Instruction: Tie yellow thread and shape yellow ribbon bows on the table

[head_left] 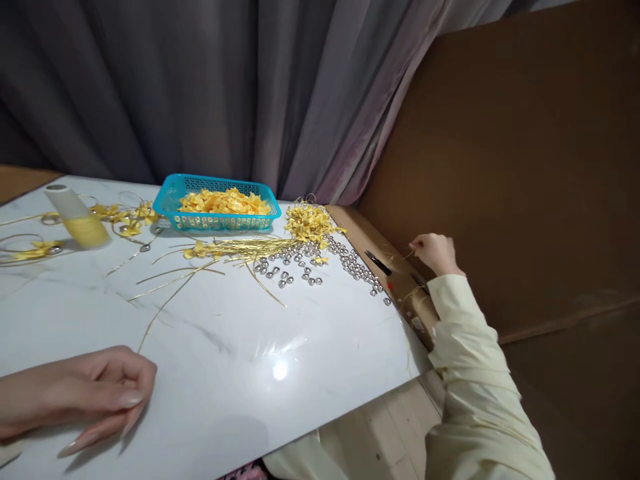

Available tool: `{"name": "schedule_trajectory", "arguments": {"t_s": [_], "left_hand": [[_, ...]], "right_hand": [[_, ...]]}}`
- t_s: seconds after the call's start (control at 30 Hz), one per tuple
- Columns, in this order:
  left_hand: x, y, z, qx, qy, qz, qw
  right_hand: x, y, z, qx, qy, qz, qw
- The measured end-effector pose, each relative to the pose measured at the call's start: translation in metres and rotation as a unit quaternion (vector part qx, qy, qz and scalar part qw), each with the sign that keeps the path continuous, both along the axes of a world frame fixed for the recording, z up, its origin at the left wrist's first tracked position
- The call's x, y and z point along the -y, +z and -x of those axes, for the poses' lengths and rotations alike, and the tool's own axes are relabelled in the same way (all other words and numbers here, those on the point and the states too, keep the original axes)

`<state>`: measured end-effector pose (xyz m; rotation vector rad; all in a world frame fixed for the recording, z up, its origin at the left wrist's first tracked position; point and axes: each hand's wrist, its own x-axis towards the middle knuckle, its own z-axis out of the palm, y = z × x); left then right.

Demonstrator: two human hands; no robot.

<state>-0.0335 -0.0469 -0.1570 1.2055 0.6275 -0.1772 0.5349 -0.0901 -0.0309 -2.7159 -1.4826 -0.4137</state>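
My left hand rests low over the white table at the lower left, fingers curled inward; whether it holds anything cannot be made out. Over the brown strip at the right, my right hand pinches a thin gold wire. Left of it lie black-handled tweezers or a similar dark tool. A bundle of gold wires stretches across the table to a cluster of yellow flowers. Silver beads are scattered beside and below the cluster.
A blue basket of yellow petals stands near the curtain. At the left are a leaning spool or bottle with yellow on it and finished-looking flower sprigs. A brown board rises at the right.
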Motion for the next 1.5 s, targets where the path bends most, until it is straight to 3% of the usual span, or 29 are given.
{"name": "schedule_trajectory", "arguments": {"t_s": [0.1, 0.2, 0.3, 0.37, 0.43, 0.53, 0.7, 1.0, 1.37, 1.5], "left_hand": [[0.002, 0.008, -0.006, 0.056, -0.004, 0.067, 0.996], [0.007, 0.025, -0.015, 0.064, 0.019, 0.084, 0.994], [0.010, 0.039, -0.024, 0.092, 0.044, 0.066, 0.993], [0.009, 0.040, -0.027, 0.145, 0.044, 0.077, 0.985], [0.008, 0.036, -0.028, 0.180, 0.054, 0.086, 0.978], [0.006, 0.027, -0.027, 0.205, 0.079, 0.081, 0.972], [0.009, 0.022, -0.029, 0.217, 0.070, 0.064, 0.972], [0.005, 0.025, -0.028, 0.194, 0.054, 0.103, 0.974], [0.004, 0.020, -0.024, 0.183, 0.083, 0.131, 0.971], [0.003, 0.018, -0.025, 0.186, 0.077, 0.133, 0.970]], "right_hand": [[0.009, 0.020, 0.043, -0.048, 0.076, -0.034, 0.995], [0.017, 0.028, 0.114, -0.150, 0.232, -0.031, 0.960], [0.017, 0.019, 0.194, -0.307, 0.487, -0.004, 0.818], [0.011, 0.004, 0.241, -0.365, 0.578, 0.034, 0.730], [0.003, -0.014, 0.279, -0.392, 0.619, 0.075, 0.676], [-0.009, -0.040, 0.318, -0.411, 0.640, 0.123, 0.638], [-0.011, -0.059, 0.340, -0.398, 0.631, 0.138, 0.651], [-0.011, -0.058, 0.339, -0.375, 0.619, 0.133, 0.677], [-0.018, -0.041, 0.324, -0.334, 0.643, 0.193, 0.662], [-0.019, -0.033, 0.320, -0.316, 0.637, 0.204, 0.673]]}}
